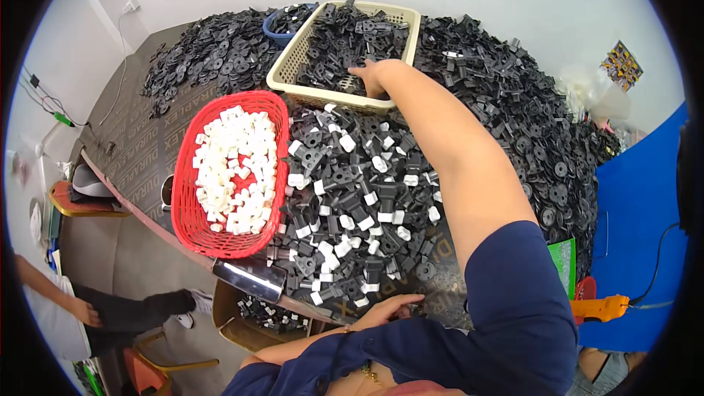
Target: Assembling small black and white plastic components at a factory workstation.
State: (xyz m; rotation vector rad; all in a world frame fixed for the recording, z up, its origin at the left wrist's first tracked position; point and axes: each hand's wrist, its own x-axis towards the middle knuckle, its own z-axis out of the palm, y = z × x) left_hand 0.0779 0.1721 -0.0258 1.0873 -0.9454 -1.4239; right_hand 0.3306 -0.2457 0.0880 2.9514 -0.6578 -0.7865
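Note:
My right hand (375,76) reaches into a beige plastic basket (287,59) at the back of the table. Its fingers are apart, over a heap of black plastic parts (357,38) in the basket, and some fingertips are hidden. My left hand (389,311) rests low at the table's near edge with its fingers curled; what they hold, if anything, is hidden. Between the hands lies a loose spread of black plastic pieces with white caps (359,202). To its left, a red basket (187,209) holds many small white caps (235,169).
Black parts are piled along the back left (220,55) and right (513,103). A small blue basket (275,33) stands behind the beige one. A cardboard box (238,326) of parts sits below the table edge. An orange-handled tool (605,308) hangs at right. Another person's hand (89,315) shows at far left.

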